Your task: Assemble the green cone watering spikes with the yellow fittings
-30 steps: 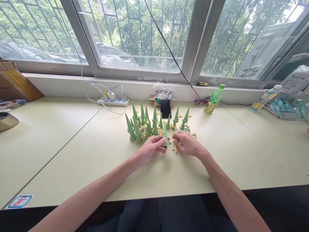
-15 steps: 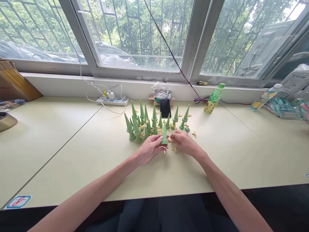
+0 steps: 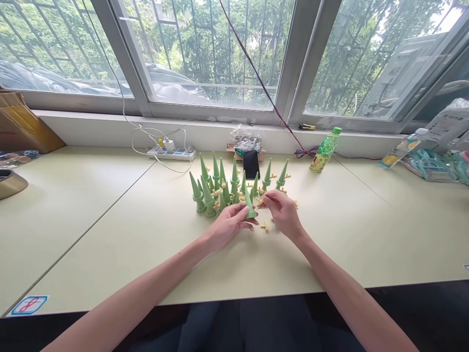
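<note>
A green plastic watering spike (image 3: 249,205) is held in my left hand (image 3: 230,224), its point up and tilted slightly left. Close to its right side, my right hand (image 3: 283,211) pinches a small yellow valve (image 3: 260,201) between thumb and fingertips. Whether the valve touches the spike I cannot tell. Beneath the hands, a loose T-shaped yellow valve (image 3: 265,226) lies on the table, and another yellow valve (image 3: 296,205) shows partly past my right hand. Behind stand several green spikes (image 3: 207,198), points up, some with yellow valves on their sides.
Behind the spikes, a black phone (image 3: 251,165) leans on a small box with clear plastic wrap (image 3: 247,139). A power strip (image 3: 172,154) with white cables is at the back left. A green-capped bottle (image 3: 325,150) stands at the back right. The table's front edge (image 3: 242,299) is near me.
My right hand has lifted off the table with a yellow valve in its fingertips, beside the spike. The spike in my left hand now leans a little more to the left.
</note>
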Demonstrator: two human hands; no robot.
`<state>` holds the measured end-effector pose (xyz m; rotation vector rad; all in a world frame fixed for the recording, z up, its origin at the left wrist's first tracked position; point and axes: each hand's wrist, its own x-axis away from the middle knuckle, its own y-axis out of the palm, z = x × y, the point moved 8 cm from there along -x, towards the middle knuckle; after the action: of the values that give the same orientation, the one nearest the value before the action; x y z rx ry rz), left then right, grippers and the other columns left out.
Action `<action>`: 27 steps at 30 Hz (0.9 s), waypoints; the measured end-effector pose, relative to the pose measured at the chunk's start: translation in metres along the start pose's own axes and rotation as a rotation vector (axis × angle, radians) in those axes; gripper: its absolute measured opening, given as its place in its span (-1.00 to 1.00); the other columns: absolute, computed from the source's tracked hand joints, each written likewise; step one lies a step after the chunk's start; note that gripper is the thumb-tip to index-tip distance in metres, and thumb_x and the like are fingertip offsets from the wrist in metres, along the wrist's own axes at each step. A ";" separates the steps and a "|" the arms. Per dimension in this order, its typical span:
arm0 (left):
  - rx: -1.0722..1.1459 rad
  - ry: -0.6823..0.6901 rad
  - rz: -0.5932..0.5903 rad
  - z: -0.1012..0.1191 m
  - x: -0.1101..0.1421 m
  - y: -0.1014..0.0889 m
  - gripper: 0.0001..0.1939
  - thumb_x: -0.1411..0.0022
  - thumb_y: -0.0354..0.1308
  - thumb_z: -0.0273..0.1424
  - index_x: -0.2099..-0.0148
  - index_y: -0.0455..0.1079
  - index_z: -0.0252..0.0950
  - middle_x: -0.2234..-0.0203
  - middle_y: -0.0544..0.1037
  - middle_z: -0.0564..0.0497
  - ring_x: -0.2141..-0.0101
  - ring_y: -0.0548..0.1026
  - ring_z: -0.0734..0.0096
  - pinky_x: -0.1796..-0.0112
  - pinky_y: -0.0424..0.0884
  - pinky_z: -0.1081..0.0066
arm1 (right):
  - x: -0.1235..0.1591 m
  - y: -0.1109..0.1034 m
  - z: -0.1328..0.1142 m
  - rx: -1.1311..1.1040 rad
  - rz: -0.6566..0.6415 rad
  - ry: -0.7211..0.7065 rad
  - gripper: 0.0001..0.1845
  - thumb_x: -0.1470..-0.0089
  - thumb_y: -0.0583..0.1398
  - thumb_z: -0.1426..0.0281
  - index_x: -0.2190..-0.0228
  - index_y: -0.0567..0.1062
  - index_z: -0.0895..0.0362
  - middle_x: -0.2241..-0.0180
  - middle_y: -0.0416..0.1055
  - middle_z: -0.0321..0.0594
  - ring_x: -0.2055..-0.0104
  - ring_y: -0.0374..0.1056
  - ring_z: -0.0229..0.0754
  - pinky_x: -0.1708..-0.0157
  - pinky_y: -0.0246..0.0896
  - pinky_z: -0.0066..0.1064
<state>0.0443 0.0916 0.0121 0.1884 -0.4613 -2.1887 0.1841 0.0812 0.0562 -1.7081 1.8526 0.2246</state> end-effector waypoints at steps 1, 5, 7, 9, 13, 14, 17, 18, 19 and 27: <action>-0.001 0.001 0.002 0.000 0.000 0.000 -0.68 -0.25 0.25 -0.23 0.07 0.47 -0.37 0.26 0.53 -0.11 0.26 0.55 0.29 0.26 0.44 0.35 | 0.001 0.001 0.000 -0.034 -0.003 0.002 -0.79 -0.28 0.12 0.24 0.32 0.43 0.09 0.36 0.42 -0.25 0.33 0.49 -0.18 0.26 0.43 -0.28; -0.035 -0.008 0.000 0.001 0.001 0.001 -0.67 -0.26 0.24 -0.21 0.07 0.46 -0.36 0.19 0.51 -0.11 0.26 0.55 0.30 0.27 0.44 0.34 | 0.002 0.006 -0.002 -0.096 -0.038 0.010 -0.79 -0.27 0.14 0.23 0.32 0.44 0.09 0.36 0.43 -0.26 0.32 0.50 -0.17 0.26 0.45 -0.27; -0.075 -0.013 0.006 0.002 0.002 0.001 -0.66 -0.26 0.23 -0.20 0.07 0.46 -0.36 0.16 0.50 -0.13 0.28 0.53 0.33 0.28 0.44 0.35 | 0.002 0.007 -0.002 -0.110 -0.046 0.014 -0.79 -0.26 0.14 0.22 0.31 0.45 0.09 0.35 0.43 -0.25 0.32 0.50 -0.18 0.25 0.46 -0.27; -0.110 -0.015 0.026 0.003 0.003 0.000 -0.66 -0.25 0.24 -0.19 0.09 0.45 -0.37 0.17 0.51 -0.13 0.31 0.51 0.37 0.32 0.43 0.38 | 0.002 0.008 -0.003 -0.118 -0.049 0.011 -0.79 -0.26 0.14 0.23 0.31 0.45 0.10 0.35 0.42 -0.25 0.31 0.49 -0.18 0.25 0.46 -0.27; -0.140 -0.011 0.052 0.004 0.003 -0.001 -0.65 -0.23 0.25 -0.18 0.12 0.44 -0.38 0.19 0.52 -0.13 0.36 0.47 0.42 0.37 0.41 0.41 | 0.003 0.009 -0.005 -0.123 -0.062 -0.003 -0.81 -0.26 0.15 0.26 0.31 0.46 0.10 0.33 0.41 -0.24 0.31 0.46 -0.19 0.25 0.44 -0.27; -0.143 -0.010 0.054 0.004 0.003 -0.001 -0.64 -0.22 0.25 -0.18 0.11 0.44 -0.38 0.19 0.52 -0.13 0.36 0.47 0.42 0.38 0.40 0.41 | 0.003 0.009 -0.005 -0.123 -0.067 -0.004 -0.82 -0.26 0.15 0.26 0.31 0.46 0.10 0.33 0.41 -0.24 0.32 0.45 -0.19 0.25 0.43 -0.28; -0.143 -0.009 0.058 0.005 0.003 -0.001 -0.63 -0.21 0.26 -0.17 0.11 0.43 -0.38 0.17 0.52 -0.13 0.36 0.48 0.42 0.35 0.41 0.39 | 0.003 0.010 -0.007 -0.128 -0.076 -0.004 -0.82 -0.26 0.15 0.26 0.31 0.46 0.10 0.32 0.41 -0.22 0.32 0.43 -0.20 0.26 0.42 -0.29; -0.143 -0.007 0.059 0.005 0.004 -0.001 -0.63 -0.21 0.27 -0.17 0.11 0.43 -0.38 0.17 0.52 -0.13 0.36 0.49 0.41 0.34 0.42 0.39 | 0.003 0.010 -0.007 -0.133 -0.079 -0.004 -0.82 -0.26 0.15 0.27 0.31 0.46 0.11 0.32 0.41 -0.22 0.32 0.43 -0.20 0.26 0.42 -0.29; -0.143 -0.005 0.059 0.005 0.004 -0.001 -0.63 -0.21 0.27 -0.17 0.11 0.43 -0.37 0.17 0.53 -0.13 0.35 0.50 0.40 0.33 0.42 0.38 | 0.003 0.010 -0.008 -0.141 -0.082 -0.003 -0.82 -0.26 0.15 0.27 0.31 0.47 0.11 0.32 0.41 -0.21 0.33 0.42 -0.20 0.26 0.41 -0.29; -0.128 0.006 0.048 0.002 0.003 -0.003 -0.66 -0.22 0.26 -0.17 0.14 0.40 -0.36 0.19 0.52 -0.12 0.32 0.55 0.32 0.30 0.47 0.32 | 0.003 0.010 -0.006 -0.126 -0.087 0.024 -0.84 -0.24 0.17 0.28 0.32 0.49 0.10 0.34 0.44 -0.20 0.31 0.40 -0.18 0.25 0.38 -0.29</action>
<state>0.0401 0.0913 0.0126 0.1133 -0.3173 -2.1611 0.1728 0.0768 0.0568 -1.8801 1.8100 0.2919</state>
